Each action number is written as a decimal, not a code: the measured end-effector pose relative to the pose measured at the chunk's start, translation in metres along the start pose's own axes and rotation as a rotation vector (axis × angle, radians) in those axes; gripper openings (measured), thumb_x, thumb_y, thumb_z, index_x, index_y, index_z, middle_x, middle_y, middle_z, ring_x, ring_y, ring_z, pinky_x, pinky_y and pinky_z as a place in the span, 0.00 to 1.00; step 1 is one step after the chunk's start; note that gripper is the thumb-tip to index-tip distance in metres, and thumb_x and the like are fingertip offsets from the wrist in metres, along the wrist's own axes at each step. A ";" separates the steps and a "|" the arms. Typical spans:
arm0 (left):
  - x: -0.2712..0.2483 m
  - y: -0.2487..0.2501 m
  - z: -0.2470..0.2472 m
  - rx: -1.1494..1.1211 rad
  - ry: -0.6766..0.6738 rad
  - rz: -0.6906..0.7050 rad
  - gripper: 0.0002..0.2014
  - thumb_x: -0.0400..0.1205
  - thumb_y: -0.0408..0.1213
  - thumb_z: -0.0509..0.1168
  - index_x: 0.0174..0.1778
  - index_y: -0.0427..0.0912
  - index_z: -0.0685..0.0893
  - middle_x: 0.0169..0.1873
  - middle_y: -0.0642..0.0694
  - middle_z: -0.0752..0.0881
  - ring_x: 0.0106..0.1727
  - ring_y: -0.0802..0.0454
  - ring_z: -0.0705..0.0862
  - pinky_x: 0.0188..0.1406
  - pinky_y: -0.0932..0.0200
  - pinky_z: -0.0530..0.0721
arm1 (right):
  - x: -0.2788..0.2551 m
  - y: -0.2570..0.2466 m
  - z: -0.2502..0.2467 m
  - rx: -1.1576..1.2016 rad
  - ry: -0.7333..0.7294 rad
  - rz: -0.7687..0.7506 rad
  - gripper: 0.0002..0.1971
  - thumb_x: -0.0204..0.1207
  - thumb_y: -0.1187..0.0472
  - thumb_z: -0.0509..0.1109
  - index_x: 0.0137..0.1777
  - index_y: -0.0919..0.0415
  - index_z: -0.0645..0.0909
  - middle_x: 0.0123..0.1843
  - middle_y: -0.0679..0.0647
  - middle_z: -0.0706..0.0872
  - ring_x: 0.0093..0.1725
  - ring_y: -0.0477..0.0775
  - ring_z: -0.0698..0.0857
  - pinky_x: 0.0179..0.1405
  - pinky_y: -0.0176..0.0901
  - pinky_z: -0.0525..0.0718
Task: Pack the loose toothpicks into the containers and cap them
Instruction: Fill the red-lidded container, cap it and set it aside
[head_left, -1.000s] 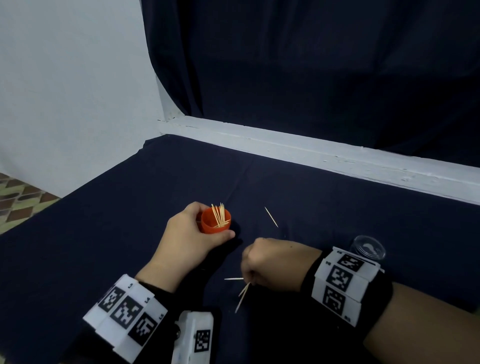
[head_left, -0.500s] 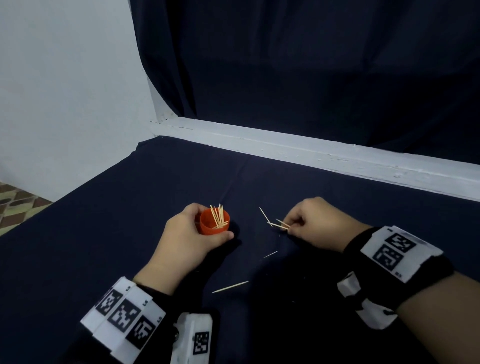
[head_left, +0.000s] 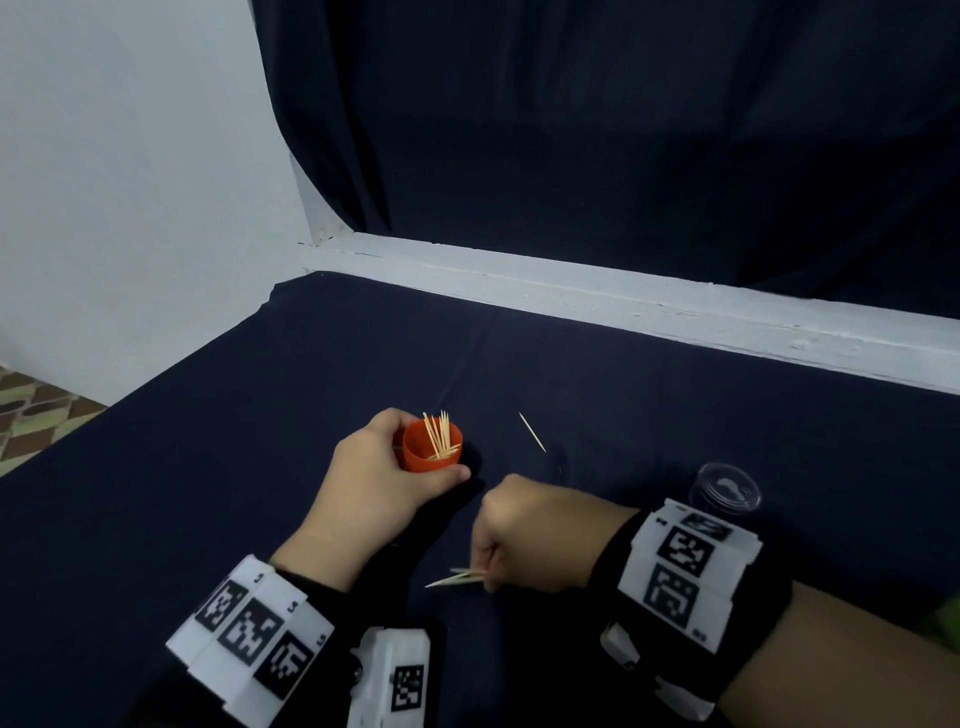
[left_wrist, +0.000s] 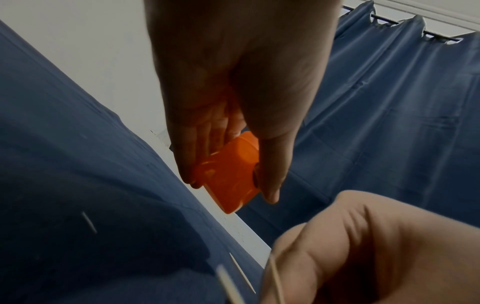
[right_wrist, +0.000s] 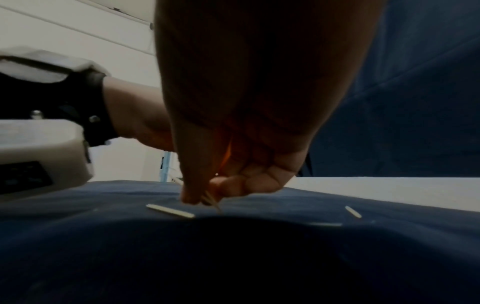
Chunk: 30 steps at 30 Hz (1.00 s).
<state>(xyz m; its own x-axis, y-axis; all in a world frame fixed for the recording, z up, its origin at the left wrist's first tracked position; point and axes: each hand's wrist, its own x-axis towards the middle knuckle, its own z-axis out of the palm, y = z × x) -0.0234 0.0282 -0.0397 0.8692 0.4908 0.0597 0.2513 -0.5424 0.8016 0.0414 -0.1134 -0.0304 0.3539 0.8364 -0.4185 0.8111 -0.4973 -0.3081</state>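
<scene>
Head view: the left hand (head_left: 382, 483) wraps around a small round orange plastic container (head_left: 432, 446) that stands open on the table (head_left: 208, 441) covered with dark blue cloth. Thin wooden toothpicks (head_left: 439, 434) stick up out of it. The right hand (head_left: 535, 535) is just beside it, nearer the person, curled with its fingertips pinching a few loose toothpicks (head_left: 457, 577) low over the cloth. 1 single toothpick (head_left: 532, 432) lies on the cloth past the right hand. A clear round plastic lid (head_left: 726, 488) sits behind the right wrist. Right wrist view: the fingertips (right_wrist: 191, 197) touch the cloth, and a flat toothpick (right_wrist: 170, 210) lies just beside them.
</scene>
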 end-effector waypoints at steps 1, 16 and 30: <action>0.000 0.000 0.000 -0.001 -0.002 0.000 0.21 0.65 0.44 0.82 0.48 0.50 0.80 0.41 0.56 0.84 0.40 0.65 0.82 0.31 0.79 0.75 | 0.001 -0.004 0.003 -0.037 -0.009 -0.014 0.10 0.76 0.63 0.71 0.55 0.61 0.88 0.54 0.56 0.87 0.53 0.55 0.84 0.50 0.40 0.81; 0.001 -0.002 0.000 -0.009 0.012 -0.009 0.23 0.64 0.46 0.82 0.50 0.50 0.81 0.43 0.56 0.85 0.43 0.64 0.82 0.34 0.74 0.75 | 0.003 -0.003 -0.001 0.002 0.039 0.124 0.05 0.77 0.63 0.71 0.51 0.58 0.85 0.49 0.55 0.83 0.43 0.51 0.79 0.29 0.37 0.72; 0.003 -0.006 -0.005 -0.021 0.045 0.000 0.20 0.65 0.44 0.82 0.47 0.50 0.81 0.41 0.55 0.85 0.41 0.64 0.83 0.33 0.75 0.76 | 0.028 -0.009 -0.006 -0.339 0.029 -0.016 0.12 0.81 0.63 0.64 0.63 0.57 0.79 0.63 0.56 0.81 0.63 0.56 0.78 0.66 0.51 0.73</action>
<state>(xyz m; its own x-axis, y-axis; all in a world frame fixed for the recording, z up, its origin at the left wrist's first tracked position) -0.0248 0.0361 -0.0417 0.8492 0.5210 0.0859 0.2420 -0.5286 0.8137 0.0465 -0.0840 -0.0337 0.3490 0.8520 -0.3901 0.9236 -0.3831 -0.0105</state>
